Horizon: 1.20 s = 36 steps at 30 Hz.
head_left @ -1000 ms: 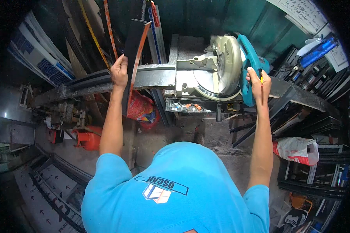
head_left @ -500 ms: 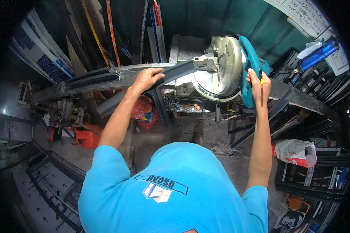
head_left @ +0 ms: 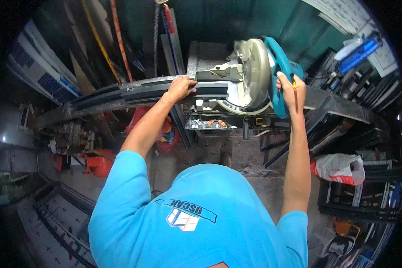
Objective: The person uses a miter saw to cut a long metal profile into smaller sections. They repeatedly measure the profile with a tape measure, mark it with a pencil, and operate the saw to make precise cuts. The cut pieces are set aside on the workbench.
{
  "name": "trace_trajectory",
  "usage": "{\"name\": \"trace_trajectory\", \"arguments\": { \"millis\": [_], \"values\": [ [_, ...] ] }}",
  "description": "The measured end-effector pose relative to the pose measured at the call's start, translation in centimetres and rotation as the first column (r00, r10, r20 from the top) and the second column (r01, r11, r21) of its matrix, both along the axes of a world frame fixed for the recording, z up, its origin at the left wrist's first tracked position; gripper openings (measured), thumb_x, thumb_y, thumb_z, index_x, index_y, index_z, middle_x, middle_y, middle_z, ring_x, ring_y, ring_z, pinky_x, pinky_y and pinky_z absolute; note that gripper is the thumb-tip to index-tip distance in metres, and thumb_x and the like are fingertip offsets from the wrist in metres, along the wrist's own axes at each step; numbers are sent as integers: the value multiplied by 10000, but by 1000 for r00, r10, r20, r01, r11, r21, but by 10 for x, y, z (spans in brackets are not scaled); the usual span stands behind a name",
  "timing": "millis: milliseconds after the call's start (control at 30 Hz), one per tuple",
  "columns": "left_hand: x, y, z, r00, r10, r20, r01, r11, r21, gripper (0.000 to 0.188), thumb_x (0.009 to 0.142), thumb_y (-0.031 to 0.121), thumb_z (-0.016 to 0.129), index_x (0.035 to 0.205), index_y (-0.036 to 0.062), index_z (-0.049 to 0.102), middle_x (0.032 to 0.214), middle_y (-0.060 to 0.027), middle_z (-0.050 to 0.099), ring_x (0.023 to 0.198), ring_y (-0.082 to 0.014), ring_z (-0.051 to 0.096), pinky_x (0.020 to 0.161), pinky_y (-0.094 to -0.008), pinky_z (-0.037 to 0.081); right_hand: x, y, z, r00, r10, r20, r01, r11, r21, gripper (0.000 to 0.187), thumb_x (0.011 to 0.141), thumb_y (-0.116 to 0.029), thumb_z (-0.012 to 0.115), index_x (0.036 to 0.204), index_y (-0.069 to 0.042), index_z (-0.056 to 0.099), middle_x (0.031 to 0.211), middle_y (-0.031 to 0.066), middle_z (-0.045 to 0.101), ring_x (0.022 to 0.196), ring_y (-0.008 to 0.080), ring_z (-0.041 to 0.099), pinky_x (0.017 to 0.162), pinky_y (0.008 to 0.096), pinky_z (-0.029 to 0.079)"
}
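A dark grey metal profile (head_left: 213, 90) lies lengthwise along the bench, its right end on the bed of a mitre saw, short of the pale round blade guard (head_left: 258, 67). My left hand (head_left: 181, 89) is closed over the profile just left of the saw. My right hand (head_left: 292, 91) grips the teal saw handle (head_left: 275, 73), and a thin yellow pencil (head_left: 295, 84) sticks out between its fingers. Whether the blade is turning cannot be made out. Part of the profile is hidden under my left hand.
A long narrow bench (head_left: 53, 117) runs left of the saw. Below the saw is a tray of small scraps (head_left: 212, 123). Long strips (head_left: 99, 40) lean at the back left. A white and red bag (head_left: 339, 169) lies right, and an orange-red container (head_left: 99, 163) stands left.
My left hand has swung the profile from a slanted, raised position down flat along the bench and saw bed. My right hand stays on the saw handle.
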<state>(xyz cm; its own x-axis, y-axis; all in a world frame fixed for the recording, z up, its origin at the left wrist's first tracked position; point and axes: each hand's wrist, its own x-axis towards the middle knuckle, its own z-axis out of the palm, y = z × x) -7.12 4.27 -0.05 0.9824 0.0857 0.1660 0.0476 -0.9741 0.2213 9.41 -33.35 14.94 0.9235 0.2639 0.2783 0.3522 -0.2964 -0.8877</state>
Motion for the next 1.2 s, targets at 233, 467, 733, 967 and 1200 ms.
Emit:
{"name": "trace_trajectory", "arguments": {
  "millis": [233, 467, 733, 967, 1200],
  "values": [
    [1, -9, -15, 997, 83, -6, -83, 996, 39, 367, 872, 298, 755, 1230, 224, 735, 1110, -91, 679, 1103, -343, 598, 934, -510, 471, 30, 17, 50, 989, 119, -91, -119, 993, 13, 359, 885, -343, 755, 784, -1, 714, 662, 51, 682, 598, 109, 653, 580, 288, 514],
    [2, -28, -6, 978, 207, -13, -204, 972, 119, 393, 847, 233, 769, 1237, 251, 737, 1156, -63, 681, 1169, -319, 576, 963, -519, 437, 61, 21, 99, 948, 317, -14, -316, 947, 52, 339, 931, -325, 738, 1013, -1, 679, 890, 31, 669, 803, 99, 632, 743, 265, 508],
    [-11, -33, -2, 966, 252, 56, -253, 967, 18, 659, 799, 292, 819, 1415, 220, 595, 1345, -125, 585, 1282, -349, 507, 1080, -562, 365, 51, 32, 28, 910, -190, 368, -65, 812, 581, 264, 1011, -239, 609, 972, 16, 669, 877, 65, 685, 817, 161, 607, 783, 312, 487],
    [-50, -61, -10, 939, 327, 104, -317, 943, -96, 614, 802, 255, 803, 1382, 172, 620, 1409, -135, 539, 1333, -346, 457, 1117, -531, 330, 64, 60, -190, 934, 182, 308, -80, 945, -316, 325, 889, -64, 582, 1199, -37, 677, 976, 233, 722, 884, 403, 701, 744, 456, 546],
    [-103, -94, -17, 910, 408, 81, -381, 895, -232, 390, 789, 156, 818, 1165, 80, 744, 1368, -204, 582, 1244, -391, 551, 1074, -470, 440, 64, 72, -221, 823, 324, 467, 11, 812, -584, 351, 889, -131, 571, 1220, -43, 648, 1247, 267, 636, 1181, 439, 586, 960, 557, 476]
  ]
}}
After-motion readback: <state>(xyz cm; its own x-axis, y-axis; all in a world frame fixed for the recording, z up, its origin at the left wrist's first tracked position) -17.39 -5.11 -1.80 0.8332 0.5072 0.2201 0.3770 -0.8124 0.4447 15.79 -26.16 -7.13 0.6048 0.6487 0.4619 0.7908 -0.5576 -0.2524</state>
